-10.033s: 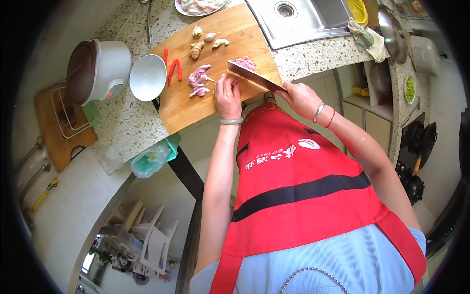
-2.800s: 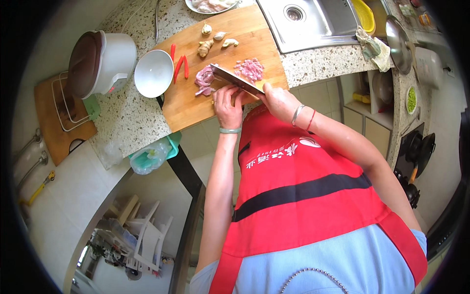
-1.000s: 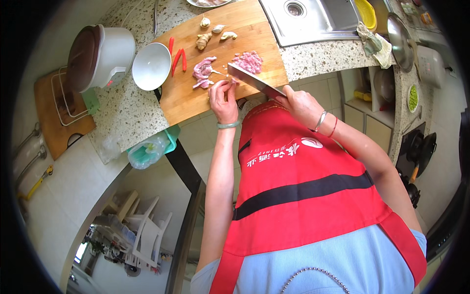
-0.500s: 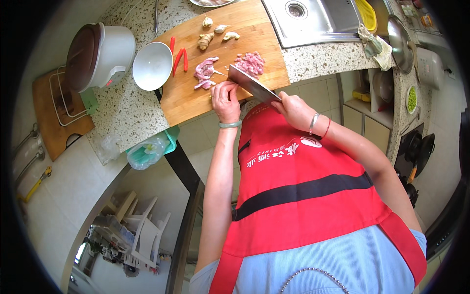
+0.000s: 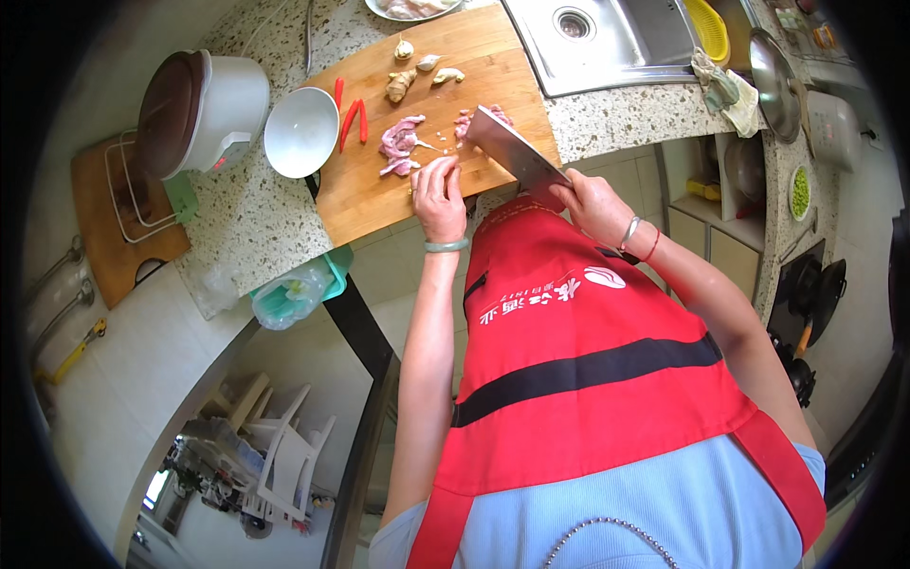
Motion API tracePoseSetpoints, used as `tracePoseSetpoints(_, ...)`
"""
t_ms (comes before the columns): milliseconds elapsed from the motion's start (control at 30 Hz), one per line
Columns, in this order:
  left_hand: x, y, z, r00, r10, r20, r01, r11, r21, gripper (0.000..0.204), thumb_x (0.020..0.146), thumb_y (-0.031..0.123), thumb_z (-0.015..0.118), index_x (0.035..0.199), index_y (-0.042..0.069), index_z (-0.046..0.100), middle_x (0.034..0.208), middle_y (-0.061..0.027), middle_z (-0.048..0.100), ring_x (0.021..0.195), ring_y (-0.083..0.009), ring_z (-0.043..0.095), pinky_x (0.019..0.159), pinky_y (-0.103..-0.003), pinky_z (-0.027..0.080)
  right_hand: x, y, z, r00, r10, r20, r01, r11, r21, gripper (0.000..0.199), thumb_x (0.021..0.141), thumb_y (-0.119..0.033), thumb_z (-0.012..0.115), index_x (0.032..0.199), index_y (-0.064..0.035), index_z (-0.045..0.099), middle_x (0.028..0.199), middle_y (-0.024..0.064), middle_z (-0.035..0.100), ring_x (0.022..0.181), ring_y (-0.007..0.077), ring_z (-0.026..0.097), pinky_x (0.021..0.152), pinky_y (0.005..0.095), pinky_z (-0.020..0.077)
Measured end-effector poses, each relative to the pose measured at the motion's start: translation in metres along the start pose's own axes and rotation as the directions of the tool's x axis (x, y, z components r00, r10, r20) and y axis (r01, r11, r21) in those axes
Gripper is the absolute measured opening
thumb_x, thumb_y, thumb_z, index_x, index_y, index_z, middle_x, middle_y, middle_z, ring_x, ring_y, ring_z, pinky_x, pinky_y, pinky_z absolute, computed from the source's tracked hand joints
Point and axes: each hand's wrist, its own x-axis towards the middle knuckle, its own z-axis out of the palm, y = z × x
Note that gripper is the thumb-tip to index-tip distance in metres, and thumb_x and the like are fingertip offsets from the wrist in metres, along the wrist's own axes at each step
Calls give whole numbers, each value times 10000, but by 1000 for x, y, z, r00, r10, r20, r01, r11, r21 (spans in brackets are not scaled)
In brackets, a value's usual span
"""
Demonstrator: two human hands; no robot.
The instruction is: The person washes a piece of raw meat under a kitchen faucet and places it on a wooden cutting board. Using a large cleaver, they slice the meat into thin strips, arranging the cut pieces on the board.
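My right hand (image 5: 595,211) grips a cleaver (image 5: 518,157) by its handle. The broad blade tilts over the right part of the wooden cutting board (image 5: 374,204) and hides much of the diced pink meat (image 5: 463,125) behind it. At the board's near edge is my left hand (image 5: 439,201), its fingers bent and pressed together; whatever they hold, if anything, is hidden. Just beyond it lie uncut strips of meat (image 5: 399,144), with small bits scattered to their right.
Red chilies (image 5: 351,123), ginger (image 5: 400,86) and garlic (image 5: 404,48) lie farther back on the board. A white bowl (image 5: 301,133) stands at its left, beside a rice cooker (image 5: 218,109). The metal sink (image 5: 626,71) is at the back right; a plate (image 5: 412,9) shows at the top.
The cleaver has shifted right, away from my left hand, and now covers much of the diced meat. My left hand has stayed near the board's front edge.
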Motion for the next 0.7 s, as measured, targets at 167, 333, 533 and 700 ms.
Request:
tracePoseSetpoints(167, 0, 7, -20, 974, -222, -45, 215, 968, -127, 167, 839, -19, 665, 996, 39, 672, 962, -87, 653, 847, -228, 616, 760, -338, 519, 6, -1, 11, 989, -148, 28, 150, 987, -60, 300, 965, -275, 546, 884, 12, 510, 748, 271, 621, 747, 462, 611, 661, 515, 487)
tracePoseSetpoints(333, 5, -21, -44, 985, -138, -105, 150, 982, 114, 165, 813, 42, 711, 971, 48, 664, 951, -77, 642, 887, -250, 596, 789, -370, 489, 19, 3, 17, 974, -219, 55, 226, 955, -191, 314, 957, -294, 554, 877, 7, 516, 750, 272, 622, 746, 459, 616, 660, 530, 492)
tracePoseSetpoints(533, 26, -25, -48, 997, -69, -42, 80, 918, 388, 290, 759, 185, 799, 978, 62, 654, 1000, -66, 560, 980, -246, 551, 837, -377, 463, 32, 11, -7, 984, -173, -34, 166, 974, -157, 310, 966, -305, 542, 892, -4, 532, 739, 261, 621, 717, 457, 609, 640, 510, 484)
tracePoseSetpoints(700, 35, -28, -58, 988, -145, 43, 128, 952, 277, 242, 783, 175, 775, 881, 52, 591, 959, -87, 554, 944, -257, 558, 815, -389, 470, 26, 1, -6, 989, -147, 33, 149, 988, -51, 300, 961, -293, 551, 898, 0, 535, 731, 270, 611, 710, 459, 604, 645, 513, 479)
